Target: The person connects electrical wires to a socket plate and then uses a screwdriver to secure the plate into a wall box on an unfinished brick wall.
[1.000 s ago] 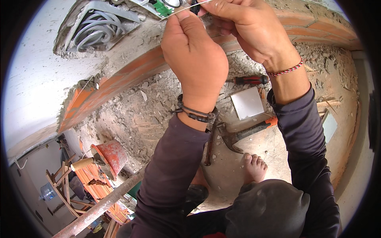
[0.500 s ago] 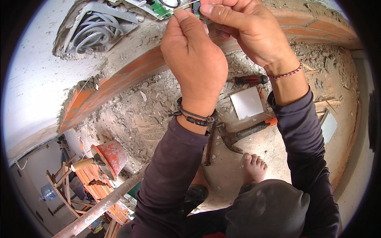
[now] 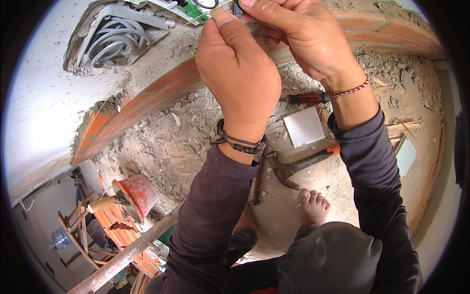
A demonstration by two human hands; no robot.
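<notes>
At the top edge, my left hand (image 3: 237, 73) is closed in a pinch, thumb against the fingers. What lies between its fingertips is mostly hidden; a thin whitish strand runs beside them. Close by on the right, my right hand (image 3: 306, 36) has thumb and fingertips closed at a small dark block (image 3: 237, 9). Just left of the fingertips is a green part (image 3: 192, 10) with a black loop, set in a pale frame that the picture's edge cuts off.
Coiled grey cable (image 3: 120, 41) fills a wall recess. Below the brick edge (image 3: 161, 88) lie rubble, a screwdriver (image 3: 308, 98), a white tile (image 3: 304, 127), a hammer (image 3: 303, 164) and a metal bar (image 3: 258, 181). A red bucket (image 3: 144, 196) and a long pole (image 3: 122, 255) are lower left.
Both hands have shifted slightly left, and the dark block has moved left with them. The tools on the floor lie as before.
</notes>
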